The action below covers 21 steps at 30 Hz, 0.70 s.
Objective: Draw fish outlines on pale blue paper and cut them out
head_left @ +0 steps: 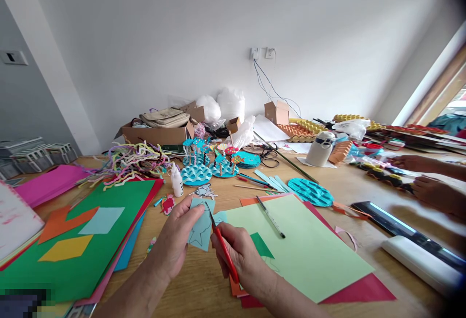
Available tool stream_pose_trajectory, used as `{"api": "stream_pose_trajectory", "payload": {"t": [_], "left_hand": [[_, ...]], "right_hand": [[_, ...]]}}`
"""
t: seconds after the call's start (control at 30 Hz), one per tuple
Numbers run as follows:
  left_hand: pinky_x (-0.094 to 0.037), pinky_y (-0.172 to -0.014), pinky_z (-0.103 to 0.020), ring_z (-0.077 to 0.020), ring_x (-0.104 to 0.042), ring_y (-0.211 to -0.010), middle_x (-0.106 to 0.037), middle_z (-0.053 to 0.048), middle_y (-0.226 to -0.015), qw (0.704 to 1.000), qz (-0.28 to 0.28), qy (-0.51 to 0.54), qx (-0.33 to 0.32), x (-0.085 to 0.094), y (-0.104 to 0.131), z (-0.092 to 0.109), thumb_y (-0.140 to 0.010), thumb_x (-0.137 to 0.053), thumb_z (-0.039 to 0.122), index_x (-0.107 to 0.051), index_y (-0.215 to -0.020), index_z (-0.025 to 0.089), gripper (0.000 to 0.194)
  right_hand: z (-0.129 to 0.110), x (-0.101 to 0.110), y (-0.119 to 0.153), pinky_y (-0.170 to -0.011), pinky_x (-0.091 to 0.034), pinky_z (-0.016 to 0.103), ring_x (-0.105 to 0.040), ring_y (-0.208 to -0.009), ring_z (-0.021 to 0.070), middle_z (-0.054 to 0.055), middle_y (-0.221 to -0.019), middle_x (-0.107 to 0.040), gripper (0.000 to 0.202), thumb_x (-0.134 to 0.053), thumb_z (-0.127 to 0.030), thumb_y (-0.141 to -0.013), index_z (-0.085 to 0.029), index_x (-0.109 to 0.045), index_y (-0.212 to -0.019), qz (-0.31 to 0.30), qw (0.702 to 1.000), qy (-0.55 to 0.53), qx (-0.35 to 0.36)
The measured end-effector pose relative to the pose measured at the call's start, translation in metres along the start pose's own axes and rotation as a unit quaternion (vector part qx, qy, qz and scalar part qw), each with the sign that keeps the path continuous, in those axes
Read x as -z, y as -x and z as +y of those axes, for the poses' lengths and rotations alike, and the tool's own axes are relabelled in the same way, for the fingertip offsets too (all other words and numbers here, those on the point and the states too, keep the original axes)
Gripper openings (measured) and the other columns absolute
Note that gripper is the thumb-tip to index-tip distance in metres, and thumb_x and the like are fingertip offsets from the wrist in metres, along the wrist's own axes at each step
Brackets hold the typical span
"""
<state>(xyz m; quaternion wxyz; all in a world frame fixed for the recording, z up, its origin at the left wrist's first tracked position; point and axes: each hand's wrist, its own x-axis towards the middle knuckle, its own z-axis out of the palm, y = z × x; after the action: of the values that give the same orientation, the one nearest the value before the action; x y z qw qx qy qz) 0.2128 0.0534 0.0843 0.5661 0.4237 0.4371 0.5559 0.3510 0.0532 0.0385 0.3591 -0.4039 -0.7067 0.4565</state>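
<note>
My left hand pinches a small light-blue piece of paper along its left side. A star-like outline is drawn on that paper in dark line. My right hand is closed around red-handled scissors, whose blades point up and to the left at the paper's right edge. Under and beside my right hand lies a pale green sheet with a pen and a dark green scrap on it. Just beyond my left hand are a red paper cutout and a white glue bottle.
Coloured sheets are stacked on the left, near a heap of pipe cleaners. Blue wavy discs carry small paper figures. At right are a blue disc, a white case and another person's hands.
</note>
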Motion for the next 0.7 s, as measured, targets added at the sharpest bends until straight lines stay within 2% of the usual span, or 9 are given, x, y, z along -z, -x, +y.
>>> {"api": "stream_pose_trajectory", "payload": {"t": [0.2, 0.3, 0.7], "left_hand": [[-0.036, -0.048, -0.016, -0.008, -0.04, -0.052, -0.049, 0.006, -0.058, 1.0, 0.016, 0.001, 0.002, -0.0028, 0.0009, 0.0025, -0.063, -0.067, 0.034, -0.061, -0.072, 0.018, 0.019], [-0.037, -0.049, -0.017, -0.0087, -0.042, -0.052, -0.051, 0.005, -0.058, 1.0, 0.002, 0.002, 0.009, -0.0034, 0.0016, 0.0026, -0.063, -0.067, 0.035, -0.06, -0.07, 0.019, 0.019], [-0.037, -0.05, -0.016, -0.0084, -0.043, -0.054, -0.053, 0.005, -0.06, 1.0, -0.01, -0.001, 0.006, -0.0018, 0.0006, 0.0011, -0.062, -0.068, 0.035, -0.064, -0.076, 0.019, 0.022]], "right_hand": [[0.0008, -0.0019, 0.0012, -0.037, -0.029, 0.017, -0.037, -0.037, 0.006, -0.007, -0.044, -0.039, 0.035, -0.041, -0.041, -0.088, -0.02, -0.038, -0.061, -0.01, 0.998, -0.06, -0.007], [0.0004, -0.0022, 0.0006, -0.035, -0.031, 0.016, -0.038, -0.035, 0.0062, -0.007, -0.044, -0.04, 0.032, -0.043, -0.039, -0.087, -0.02, -0.04, -0.062, -0.013, 0.996, -0.088, -0.014], [-0.0013, -0.0015, 0.0008, -0.034, -0.028, 0.016, -0.035, -0.035, 0.0054, -0.008, -0.042, -0.038, 0.035, -0.044, -0.04, -0.087, -0.02, -0.036, -0.059, -0.005, 0.997, -0.078, -0.013]]}}
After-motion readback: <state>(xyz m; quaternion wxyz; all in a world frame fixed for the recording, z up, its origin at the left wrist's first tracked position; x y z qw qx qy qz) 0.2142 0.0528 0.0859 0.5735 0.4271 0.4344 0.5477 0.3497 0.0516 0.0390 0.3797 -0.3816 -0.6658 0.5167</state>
